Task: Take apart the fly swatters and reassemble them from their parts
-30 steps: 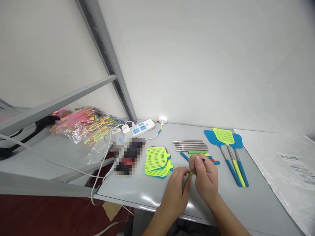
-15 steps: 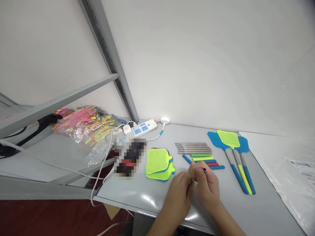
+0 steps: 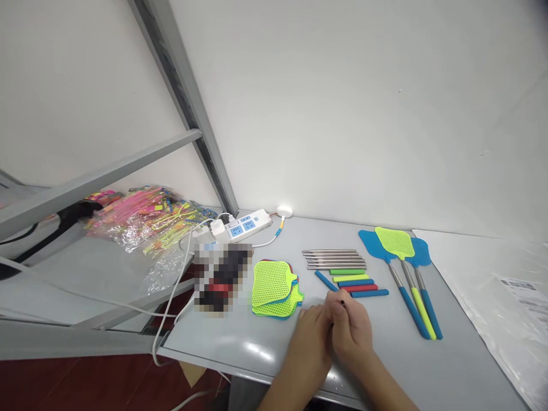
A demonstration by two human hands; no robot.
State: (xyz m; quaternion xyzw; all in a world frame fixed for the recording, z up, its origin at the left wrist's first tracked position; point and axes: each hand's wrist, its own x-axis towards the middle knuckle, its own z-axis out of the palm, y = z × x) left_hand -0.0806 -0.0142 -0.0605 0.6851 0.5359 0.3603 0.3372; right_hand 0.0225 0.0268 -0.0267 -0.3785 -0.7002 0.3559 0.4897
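Above the front edge of the table, my left hand (image 3: 311, 331) and my right hand (image 3: 351, 328) are pressed together, both closed. The dark hollow end of a thin metal tube (image 3: 342, 302) pokes out of my right fist. What my left fingers grip is hidden between the hands. Just beyond lie several coloured handle sleeves (image 3: 353, 279), green, yellow, blue and red, and behind these a row of thin metal tubes (image 3: 336, 260). To the left is a stack of fly swatter heads (image 3: 272, 283), yellow-green on top. Whole fly swatters (image 3: 413, 285), blue and yellow-green, lie at the right.
A white power strip (image 3: 247, 226) with plugs and cables sits at the back left, near a pixelated dark object (image 3: 225, 279). Grey shelf framing (image 3: 188, 108) rises at the left, with bagged colourful items (image 3: 145, 217) behind it. White plastic sheeting (image 3: 483, 279) covers the right side.
My right hand has moved slightly left and down, closer against my left. The tube's end now shows less beyond my right fist. The view has shifted a little.
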